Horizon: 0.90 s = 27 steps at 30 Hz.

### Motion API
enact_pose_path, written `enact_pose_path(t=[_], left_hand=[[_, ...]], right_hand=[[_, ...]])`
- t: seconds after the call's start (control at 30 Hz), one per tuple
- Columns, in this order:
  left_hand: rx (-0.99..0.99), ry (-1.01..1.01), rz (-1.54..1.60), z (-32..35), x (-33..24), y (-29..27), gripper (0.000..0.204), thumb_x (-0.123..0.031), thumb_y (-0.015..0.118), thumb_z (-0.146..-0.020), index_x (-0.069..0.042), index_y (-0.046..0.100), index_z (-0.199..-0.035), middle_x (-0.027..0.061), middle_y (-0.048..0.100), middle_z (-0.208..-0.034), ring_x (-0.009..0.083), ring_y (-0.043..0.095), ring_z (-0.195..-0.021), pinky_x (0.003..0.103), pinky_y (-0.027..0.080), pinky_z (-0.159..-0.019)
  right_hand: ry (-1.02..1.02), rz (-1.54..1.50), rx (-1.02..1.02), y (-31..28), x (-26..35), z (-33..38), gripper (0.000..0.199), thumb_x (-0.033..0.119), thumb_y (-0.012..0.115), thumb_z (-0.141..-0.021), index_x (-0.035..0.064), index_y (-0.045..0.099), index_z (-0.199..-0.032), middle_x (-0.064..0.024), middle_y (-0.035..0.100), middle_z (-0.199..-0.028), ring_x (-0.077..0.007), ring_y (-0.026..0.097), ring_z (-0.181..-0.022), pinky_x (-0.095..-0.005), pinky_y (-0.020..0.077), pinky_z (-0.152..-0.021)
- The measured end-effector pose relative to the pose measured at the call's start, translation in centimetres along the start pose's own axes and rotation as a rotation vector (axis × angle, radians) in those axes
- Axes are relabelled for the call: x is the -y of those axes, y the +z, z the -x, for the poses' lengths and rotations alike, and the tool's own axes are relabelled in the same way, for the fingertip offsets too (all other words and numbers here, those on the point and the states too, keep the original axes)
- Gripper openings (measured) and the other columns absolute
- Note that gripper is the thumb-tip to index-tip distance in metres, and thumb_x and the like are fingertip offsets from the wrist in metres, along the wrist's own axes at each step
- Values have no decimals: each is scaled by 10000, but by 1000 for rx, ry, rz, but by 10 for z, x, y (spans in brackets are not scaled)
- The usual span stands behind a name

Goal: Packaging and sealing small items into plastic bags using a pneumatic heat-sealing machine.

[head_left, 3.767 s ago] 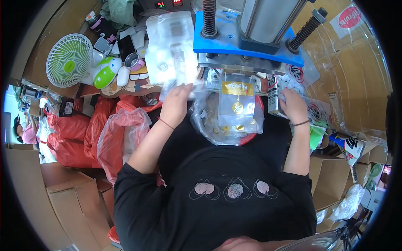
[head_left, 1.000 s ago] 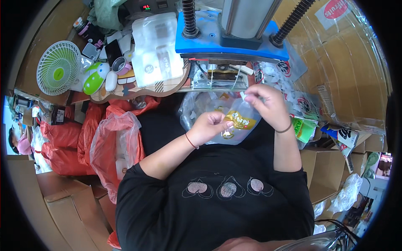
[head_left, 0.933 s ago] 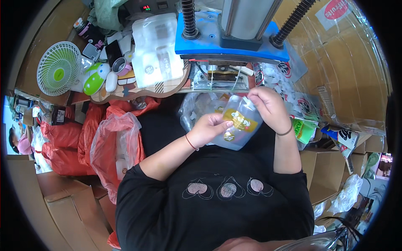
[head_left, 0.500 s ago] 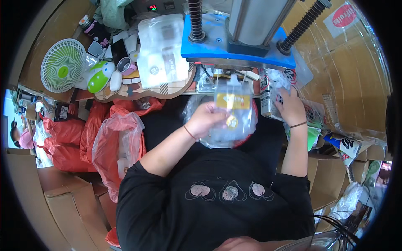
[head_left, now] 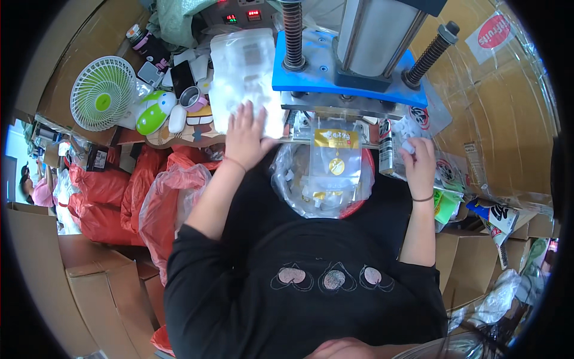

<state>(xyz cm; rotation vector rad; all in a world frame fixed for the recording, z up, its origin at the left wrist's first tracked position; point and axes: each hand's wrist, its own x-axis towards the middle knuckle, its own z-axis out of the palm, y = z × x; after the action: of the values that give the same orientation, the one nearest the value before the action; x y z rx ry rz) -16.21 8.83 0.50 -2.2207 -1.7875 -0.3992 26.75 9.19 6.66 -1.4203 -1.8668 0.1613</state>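
My left hand (head_left: 245, 134) lies flat, fingers spread, on the near end of a stack of clear plastic packs (head_left: 245, 72) on the bench. My right hand (head_left: 418, 160) is at the right of the press, its fingertips pinched on a small white piece (head_left: 409, 145). Between the hands a clear pouch with a yellow label (head_left: 335, 164) hangs with its top under the blue press plate (head_left: 350, 81). Below the pouch is a red-rimmed basin lined with clear plastic (head_left: 359, 206), in my lap.
A small green-and-white fan (head_left: 101, 93), a green toy-like gadget (head_left: 152, 112), a phone and a metal cup crowd the bench's left. Red plastic bags (head_left: 119, 197) and cardboard boxes (head_left: 78, 281) stand at my left; more boxes and printed packets at my right.
Both hands were at the pouch over the basin. The pouch now hangs under the press, my left hand has gone up-left to the stack of packs and my right hand out to the right.
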Motion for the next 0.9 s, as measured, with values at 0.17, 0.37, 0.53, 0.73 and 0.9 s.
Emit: enact_pose_path(t=[0.17,0.37,0.53,0.73,0.9], left_hand=[[-40,148,246,25,-26,-11,278,-146,560,-984,-61,654,-1231,137,677,-1199,297,653,-1105,417,494,-961],[293,-375,1276,30,-85,-44,182,-127,763,-900,34,714,-833,8,669,-783,68,609,-735,234,492,-667],[455,-277,1377,28,-118,-48,191,-199,767,-900,-17,730,-857,-7,659,-684,34,548,-635,230,451,-585],[716,-327,1815,39,-150,-38,230,-212,681,-978,-4,721,-1068,16,731,-915,69,642,-837,249,524,-792],[737,-282,1886,39,-161,-32,266,-246,661,-995,-3,715,-1089,-8,713,-929,44,601,-803,229,496,-740]], right_hand=[[-1,-149,192,-4,28,9,203,138,749,-865,4,629,-961,-90,627,-852,-207,629,-734,-290,503,-672],[-295,-356,382,14,77,6,158,141,655,-954,29,641,-1064,-109,657,-982,-172,630,-873,-313,497,-778],[-150,-544,375,13,103,-12,203,136,675,-945,5,633,-1094,-65,668,-941,-164,623,-826,-289,497,-760],[53,-608,337,2,76,-1,151,126,643,-974,-1,656,-1055,-64,667,-1012,-137,610,-929,-284,485,-816],[-45,-491,507,2,70,-7,148,122,621,-977,-2,643,-1053,-73,668,-927,-136,616,-856,-277,489,-789]])
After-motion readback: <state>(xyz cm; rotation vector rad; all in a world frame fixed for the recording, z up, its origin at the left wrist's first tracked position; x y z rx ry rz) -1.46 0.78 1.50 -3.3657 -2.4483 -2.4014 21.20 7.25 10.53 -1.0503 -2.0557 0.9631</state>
